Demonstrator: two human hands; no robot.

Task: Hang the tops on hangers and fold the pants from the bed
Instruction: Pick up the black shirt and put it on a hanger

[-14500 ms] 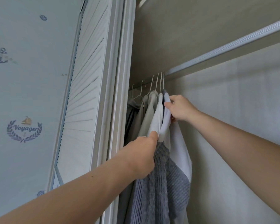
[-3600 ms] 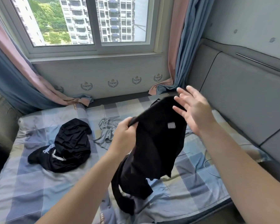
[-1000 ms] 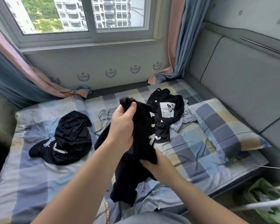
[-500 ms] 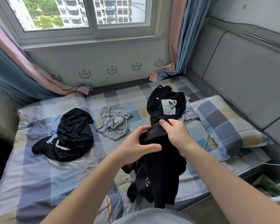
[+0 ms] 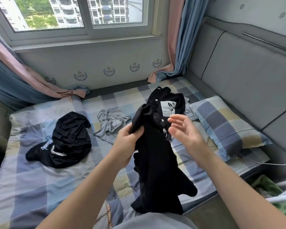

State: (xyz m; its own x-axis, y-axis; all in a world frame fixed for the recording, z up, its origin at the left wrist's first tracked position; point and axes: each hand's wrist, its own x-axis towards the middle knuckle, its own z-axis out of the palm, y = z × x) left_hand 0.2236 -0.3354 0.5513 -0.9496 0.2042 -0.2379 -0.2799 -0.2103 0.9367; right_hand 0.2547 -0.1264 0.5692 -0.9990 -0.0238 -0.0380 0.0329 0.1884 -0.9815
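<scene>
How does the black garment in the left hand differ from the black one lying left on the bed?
The held black garment hangs long, lifted above the bed; the lettered black garment lies bunched on it. The held one is in the grip of the left hand; no hand touches the lettered one. Both are black cloth.

Daylit window [image 5: 46, 14] above crest-print wall [image 5: 96, 60]; pink-blue curtains [image 5: 180, 38] both sides; grey padded headboard [image 5: 246, 76] at right.

free: bed [image 5: 31, 179] near-left | obstacles: black heap [image 5: 68, 139], pillow [image 5: 224, 123] right
</scene>
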